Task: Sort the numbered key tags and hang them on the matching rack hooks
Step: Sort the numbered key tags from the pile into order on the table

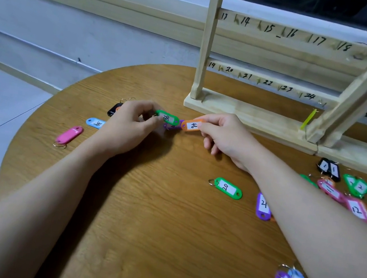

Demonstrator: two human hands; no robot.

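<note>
Tabletop: tags (168,118) in both grips (132,124).

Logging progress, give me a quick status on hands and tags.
Left hand pinching green tag. Right hand pinching orange tag. Both held over table; nothing hung on visible rack hooks. Path clear.

Both bare forearms reach forward over the round table (144,204), converging toward its far middle. The left hand (130,123) is curled, thumb and fingertips pinching a green tag (167,118). The right hand (223,135), just right of it, pinches an orange tag (191,125) between thumb and forefinger, its other fingers folded under. The two hands are near, not touching.
</note>
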